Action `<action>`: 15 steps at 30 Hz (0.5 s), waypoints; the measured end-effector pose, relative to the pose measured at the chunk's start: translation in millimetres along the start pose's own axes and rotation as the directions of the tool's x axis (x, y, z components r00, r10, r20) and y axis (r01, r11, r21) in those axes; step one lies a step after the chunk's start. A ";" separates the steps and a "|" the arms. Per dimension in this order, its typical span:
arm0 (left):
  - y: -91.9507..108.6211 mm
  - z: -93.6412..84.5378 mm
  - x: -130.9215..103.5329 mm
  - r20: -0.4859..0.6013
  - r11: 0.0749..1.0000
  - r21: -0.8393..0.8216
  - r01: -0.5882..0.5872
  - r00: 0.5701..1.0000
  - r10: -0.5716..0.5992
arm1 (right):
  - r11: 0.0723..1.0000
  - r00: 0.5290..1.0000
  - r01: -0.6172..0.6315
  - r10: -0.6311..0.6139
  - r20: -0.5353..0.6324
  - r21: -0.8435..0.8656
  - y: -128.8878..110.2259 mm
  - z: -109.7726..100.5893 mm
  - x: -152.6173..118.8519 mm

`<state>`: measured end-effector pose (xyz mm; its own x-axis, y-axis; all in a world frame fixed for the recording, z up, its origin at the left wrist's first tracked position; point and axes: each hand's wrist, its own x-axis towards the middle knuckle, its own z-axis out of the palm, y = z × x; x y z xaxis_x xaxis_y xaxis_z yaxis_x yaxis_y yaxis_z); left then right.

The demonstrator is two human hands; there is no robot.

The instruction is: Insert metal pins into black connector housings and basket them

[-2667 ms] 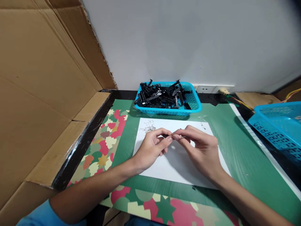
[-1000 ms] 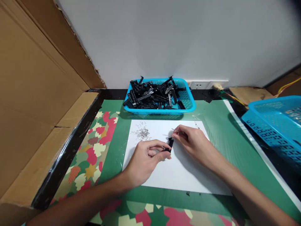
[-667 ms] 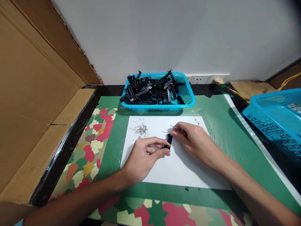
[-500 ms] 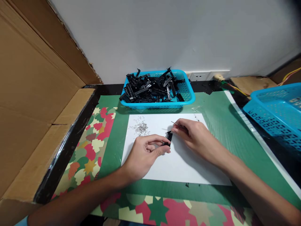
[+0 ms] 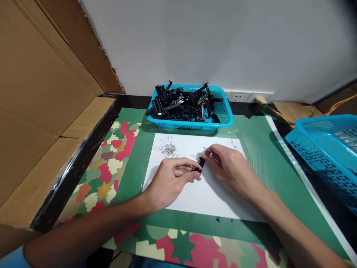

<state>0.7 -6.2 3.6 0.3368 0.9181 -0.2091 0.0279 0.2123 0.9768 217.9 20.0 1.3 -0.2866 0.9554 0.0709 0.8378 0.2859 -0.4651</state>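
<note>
Over the white paper (image 5: 192,193), my left hand (image 5: 170,180) pinches a small black plastic part (image 5: 201,162) between thumb and fingers. The part's upper end points up toward my right hand (image 5: 227,162). My right hand is closed around a thin metal tool (image 5: 206,149), whose narrow end sticks out past the fingers to the left. Its fingertips are right beside the black part; whether they touch it I cannot tell. To the left on the paper lies a pile of tiny wire springs or clips (image 5: 169,149), too small to make out singly.
Behind the paper stands a blue basket (image 5: 189,124) heaped with black plastic parts (image 5: 181,104). Another blue basket (image 5: 320,137) is at the right. Cardboard (image 5: 47,85) walls the left side. A few tiny black bits (image 5: 218,219) lie on the green mat (image 5: 131,178) near the front.
The camera view has tilted slightly. My right hand's fingertips sit a little closer to the black part, and less of the thin tool shows. My left hand keeps the same pinch.
</note>
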 end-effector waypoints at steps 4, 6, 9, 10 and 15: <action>-1.4 -0.4 0.0 0.017 0.999 -0.033 0.006 1.000 -0.005 | 1.000 1.000 0.012 -0.012 0.003 -0.029 1.6 -0.8 -1.3; -2.8 -0.5 0.6 0.020 0.999 -0.048 0.016 1.000 -0.015 | 0.999 0.999 0.032 -0.032 -0.006 -0.042 2.8 0.8 -2.2; -4.7 -0.5 1.4 0.015 0.998 -0.057 0.018 1.000 -0.018 | 0.998 0.999 0.031 -0.032 -0.024 -0.055 3.5 4.7 -3.6; -5.1 -0.5 1.6 0.016 0.998 -0.062 0.016 1.000 -0.015 | 0.998 0.999 0.020 -0.022 -0.034 -0.060 3.2 6.1 -4.2; -7.0 -0.8 1.6 0.010 0.998 -0.062 0.007 1.000 -0.007 | 0.999 0.996 0.008 -0.013 -0.086 -0.050 1.0 12.1 -8.0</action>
<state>0.3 -6.0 -3.6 0.3456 0.9134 -0.2152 -0.0278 0.2392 0.9706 215.4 11.7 -10.3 -0.2560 0.9546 0.1525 0.8578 0.2971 -0.4193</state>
